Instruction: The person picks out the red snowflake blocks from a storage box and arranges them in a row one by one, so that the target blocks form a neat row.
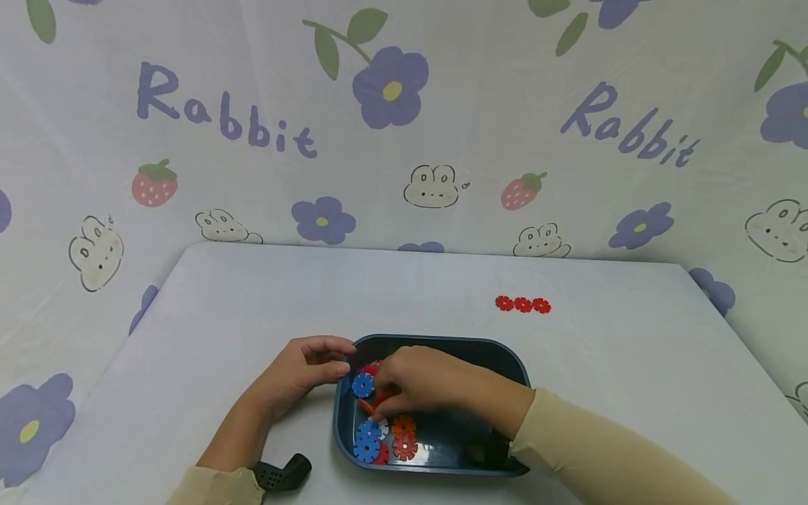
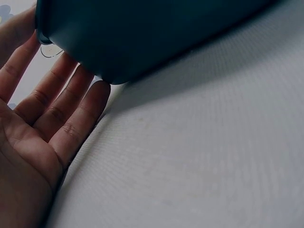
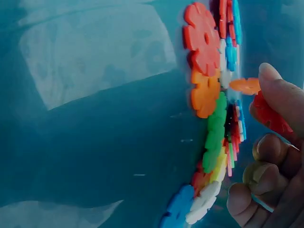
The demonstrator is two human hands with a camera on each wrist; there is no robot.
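Observation:
A dark teal tray [image 1: 467, 470] holds several notched, flower-shaped plastic discs, mostly at its left end. Inside it, my right hand [image 1: 413, 382] pinches a red notched disc [image 3: 271, 113] between thumb and fingers. An orange disc [image 3: 245, 86] shows edge-on by the thumb tip; whether it is gripped too I cannot tell. Blue discs [image 1: 367, 445] and a flat orange disc [image 1: 404, 424] lie just below that hand. At the tray's left side, my left hand [image 1: 309, 361] touches the wall with fingers extended and spread, as the left wrist view shows.
Three red discs [image 1: 523, 305] lie in a row on the white table [image 1: 631, 365], beyond the tray to the right. A black strap-like object [image 1: 284, 473] sits at the left wrist. Behind the table hangs a printed cloth [image 1: 480, 105].

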